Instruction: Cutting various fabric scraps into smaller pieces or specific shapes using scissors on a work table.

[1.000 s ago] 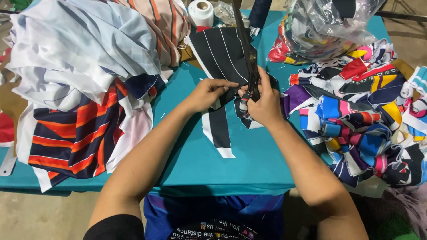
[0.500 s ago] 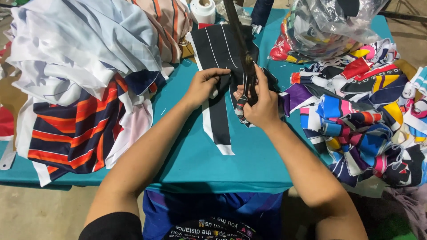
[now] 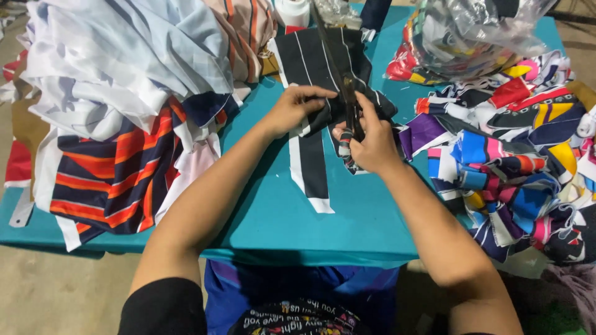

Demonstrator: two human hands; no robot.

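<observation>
We see a black, white-striped fabric piece (image 3: 323, 68) at the teal bench's (image 3: 279, 217) twelve o'clock, our left hand (image 3: 295, 108) pinching it, our right hand (image 3: 366, 142) clenched around scissors (image 3: 344, 93), colourful scraps (image 3: 515, 155) crowding three o'clock.

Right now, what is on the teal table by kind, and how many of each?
Fabric heaps: 2, a striped one on the left and a multicoloured one on the right
Dark striped fabric piece, held by the left hand: 1
Scissors, in the right hand: 1
Clear plastic bag: 1
White roll: 1
Total: 6
</observation>
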